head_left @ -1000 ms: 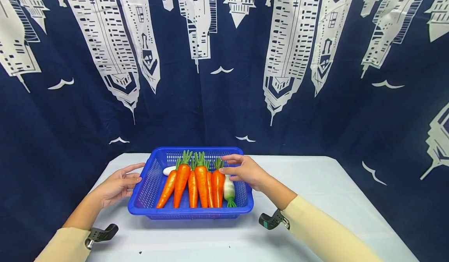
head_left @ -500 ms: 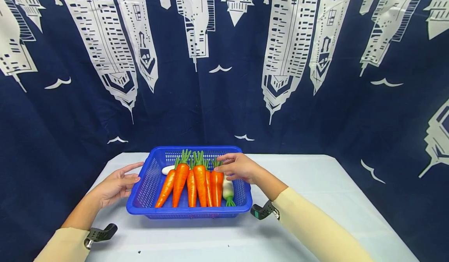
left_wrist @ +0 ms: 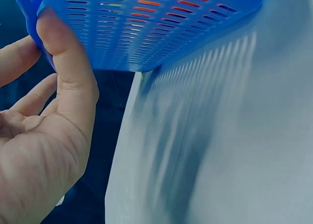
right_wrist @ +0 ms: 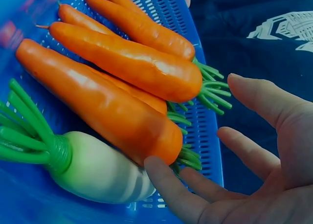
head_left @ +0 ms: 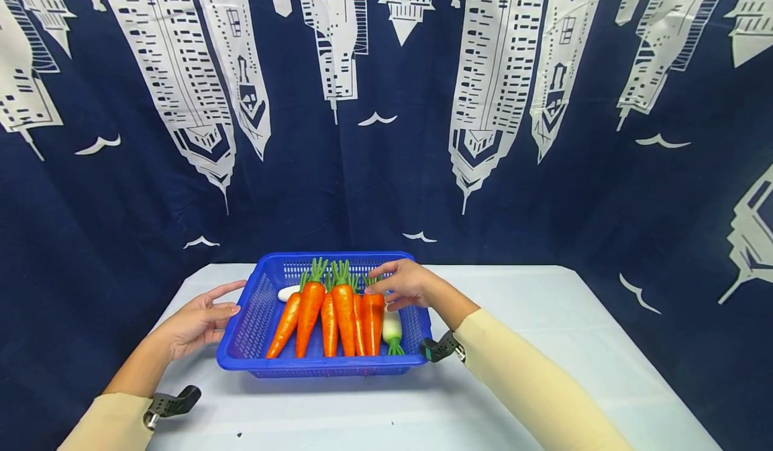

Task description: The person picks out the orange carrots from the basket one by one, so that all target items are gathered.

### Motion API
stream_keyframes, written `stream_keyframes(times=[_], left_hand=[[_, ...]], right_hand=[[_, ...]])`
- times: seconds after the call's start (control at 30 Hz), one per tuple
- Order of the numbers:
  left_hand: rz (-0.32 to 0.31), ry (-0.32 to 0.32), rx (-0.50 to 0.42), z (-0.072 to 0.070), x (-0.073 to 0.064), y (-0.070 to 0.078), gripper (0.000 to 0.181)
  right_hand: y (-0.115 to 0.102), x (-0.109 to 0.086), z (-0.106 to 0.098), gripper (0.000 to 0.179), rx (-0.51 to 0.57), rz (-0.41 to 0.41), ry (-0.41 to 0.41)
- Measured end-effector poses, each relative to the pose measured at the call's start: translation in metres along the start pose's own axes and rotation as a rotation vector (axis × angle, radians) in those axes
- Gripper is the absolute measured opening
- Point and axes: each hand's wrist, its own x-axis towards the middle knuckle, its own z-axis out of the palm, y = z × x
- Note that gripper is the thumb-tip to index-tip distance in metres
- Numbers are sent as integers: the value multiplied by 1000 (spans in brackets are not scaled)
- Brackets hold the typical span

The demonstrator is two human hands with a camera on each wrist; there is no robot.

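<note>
A blue plastic basket (head_left: 326,364) holds several orange carrots (head_left: 311,310) with green tops, lying side by side. At its right end lies a white radish (head_left: 392,327) with green leaves toward me. My left hand (head_left: 196,323) pinches the basket's left rim; in the left wrist view the thumb (left_wrist: 66,53) lies on the near side of the rim, with other fingers behind it. Over the basket's right part, my right hand (head_left: 407,283) has its fingers spread above the rightmost carrot (right_wrist: 107,106) and the radish. One fingertip appears close to or touching that carrot's thick end.
A white oblong thing (head_left: 288,293) sits partly hidden at the basket's back left. The basket stands on a white table (head_left: 513,343), before a dark blue curtain (head_left: 386,189) with white building prints. A tiny dark speck (head_left: 239,434) lies near the front.
My right hand has moved left and slightly inward over the basket, closer to the rightmost carrot. The left hand keeps its place at the rim. The head view has shifted slightly.
</note>
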Motion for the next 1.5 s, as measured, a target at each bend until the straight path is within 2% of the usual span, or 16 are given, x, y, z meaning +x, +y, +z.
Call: stream_keyframes(times=[0.3,0.73,1.5], left_hand=[[5,1,3,3,-2,5,70],[5,8,48,4,0,6,74],[11,9,30,5,-2,3,72]], right_hand=[[0,6,4,55,-109,13,9],[3,17,10,49,-155,47,6],[4,22,15,48,-241,45,52]])
